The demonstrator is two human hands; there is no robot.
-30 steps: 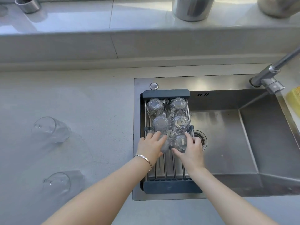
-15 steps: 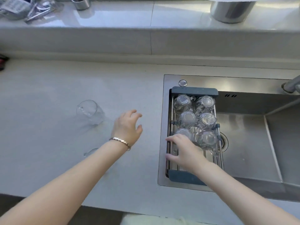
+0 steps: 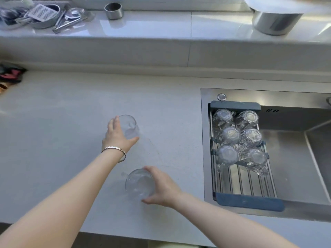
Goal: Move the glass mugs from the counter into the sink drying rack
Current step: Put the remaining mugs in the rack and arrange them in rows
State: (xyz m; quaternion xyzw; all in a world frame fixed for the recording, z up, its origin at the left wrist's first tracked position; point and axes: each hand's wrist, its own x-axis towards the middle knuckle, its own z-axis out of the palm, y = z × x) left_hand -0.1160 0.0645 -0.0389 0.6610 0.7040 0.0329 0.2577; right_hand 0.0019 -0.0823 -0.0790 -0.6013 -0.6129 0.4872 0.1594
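Two clear glass mugs stand upright on the pale counter. My left hand (image 3: 118,136) wraps its fingers around the far mug (image 3: 130,127). Nearer the counter's front edge, my right hand (image 3: 162,187) grips the near mug (image 3: 138,183) from its right side, and the mug's handle points left. The drying rack (image 3: 249,202), metal bars between dark blue ends, spans the left part of the steel sink (image 3: 293,172). Several glass mugs (image 3: 237,136) sit upside down in its far half, in two columns. The near half of the rack holds nothing.
A raised ledge at the back carries a small steel cup (image 3: 113,10), a large steel pot (image 3: 275,22) and a pile of utensils (image 3: 44,16). Dark and red items (image 3: 10,74) lie at the counter's far left edge.
Both hands have left the rack and moved left over the counter. The left hand has closed around the far mug and the right hand around the near one. The view has swung left.
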